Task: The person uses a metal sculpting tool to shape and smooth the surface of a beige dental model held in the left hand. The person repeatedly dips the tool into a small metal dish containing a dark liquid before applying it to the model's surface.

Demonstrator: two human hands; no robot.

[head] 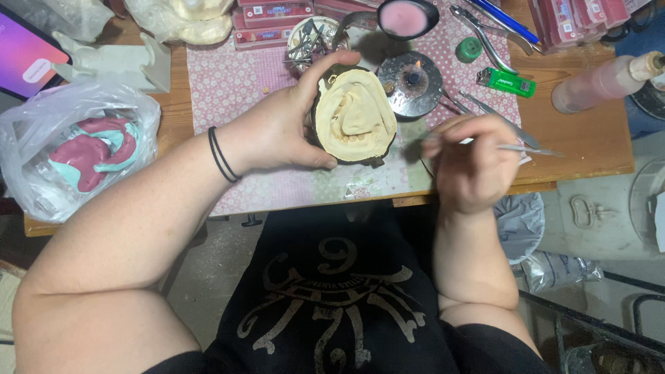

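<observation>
My left hand (287, 125) grips a cream dental jaw cast (357, 114) set in a dark round holder, tilted so the teeth face me, above the patterned mat (235, 83). My right hand (471, 163) is shut on a thin metal instrument (530, 147) whose tip points right, away from the cast. The two hands are a short gap apart. Two black bands circle my left wrist.
A small burner with a flame (413, 79) stands behind the cast. Nearby lie a green lighter (506, 82), pliers (485, 34), a bowl of pink material (405, 17), a cup of tools (308, 38), a pink bottle (603, 79) and a plastic bag with pink and teal moulds (76, 149).
</observation>
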